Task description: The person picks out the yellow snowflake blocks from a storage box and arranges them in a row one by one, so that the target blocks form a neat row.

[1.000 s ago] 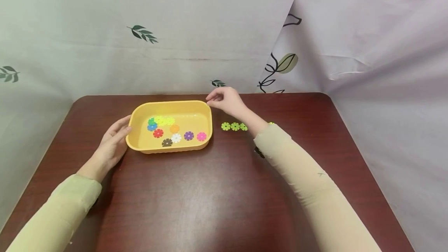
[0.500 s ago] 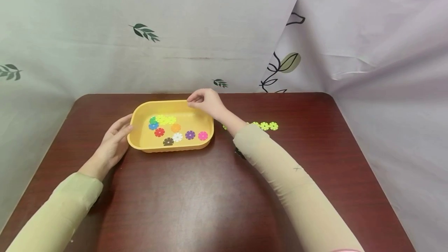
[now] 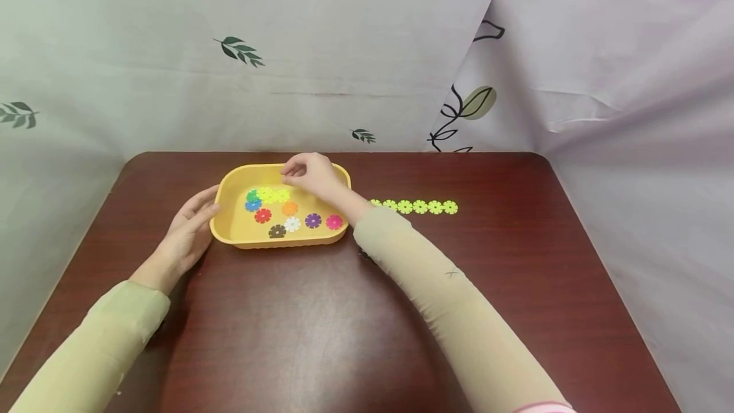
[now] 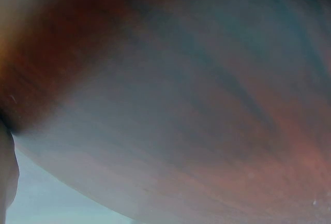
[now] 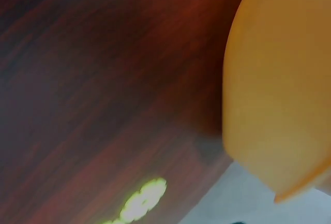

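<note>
A yellow plastic basket [image 3: 281, 244] stands toward the back of the table with several flower-shaped plastic discs inside: green, blue, red, orange, brown, white, purple, pink, and a cluster of yellow ones [image 3: 274, 195]. At its left end, my left hand [image 3: 186, 228] rests against the outer wall, thumb at the rim. My right hand [image 3: 316, 177] is over the basket's right half, fingers loosely bent, with nothing visible between thumb and fingers. A row of yellow-green discs [image 3: 420, 207] lies to the basket's right, its left end partly behind my right forearm.
The dark red wooden table [image 3: 321, 324] reaches back to a pale curtain [image 3: 321, 50] with leaf prints. In the right wrist view, the basket's wall [image 5: 279, 89] fills the right side. The left wrist view is mostly blurred tabletop [image 4: 196, 120].
My right hand has moved left, from the basket's right back corner to above its inside, and sunk a little. More of the disc row now shows. My left hand stays put.
</note>
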`<state>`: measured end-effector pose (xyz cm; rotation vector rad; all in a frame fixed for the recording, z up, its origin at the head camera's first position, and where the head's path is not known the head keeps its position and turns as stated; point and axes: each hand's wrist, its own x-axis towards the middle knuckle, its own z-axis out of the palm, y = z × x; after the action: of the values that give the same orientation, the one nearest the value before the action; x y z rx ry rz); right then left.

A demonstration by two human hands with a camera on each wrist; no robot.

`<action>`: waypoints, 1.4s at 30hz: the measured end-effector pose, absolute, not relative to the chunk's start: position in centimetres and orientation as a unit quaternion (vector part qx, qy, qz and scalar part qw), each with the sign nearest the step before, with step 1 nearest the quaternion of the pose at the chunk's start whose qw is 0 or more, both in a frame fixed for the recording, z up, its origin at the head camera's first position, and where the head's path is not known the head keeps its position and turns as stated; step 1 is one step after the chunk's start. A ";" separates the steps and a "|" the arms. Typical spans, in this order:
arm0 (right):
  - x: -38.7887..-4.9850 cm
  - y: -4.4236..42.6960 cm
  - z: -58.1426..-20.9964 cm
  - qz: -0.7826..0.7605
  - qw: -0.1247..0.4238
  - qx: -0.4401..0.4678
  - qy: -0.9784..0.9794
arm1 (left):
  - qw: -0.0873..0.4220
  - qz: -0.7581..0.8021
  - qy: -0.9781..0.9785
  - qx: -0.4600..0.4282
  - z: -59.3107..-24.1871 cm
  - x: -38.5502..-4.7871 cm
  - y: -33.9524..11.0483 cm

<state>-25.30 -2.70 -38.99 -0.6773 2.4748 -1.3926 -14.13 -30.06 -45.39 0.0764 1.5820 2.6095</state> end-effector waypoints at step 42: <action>-24.8 -7.2 -41.9 -0.300 0.133 -0.345 0.879 | 0.044 0.846 0.531 0.012 -45.5 -14.3 -30.1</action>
<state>-24.79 -7.23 -41.88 -1.0014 2.5510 -0.8700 -14.28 -30.11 -45.49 0.0355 1.6227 2.5871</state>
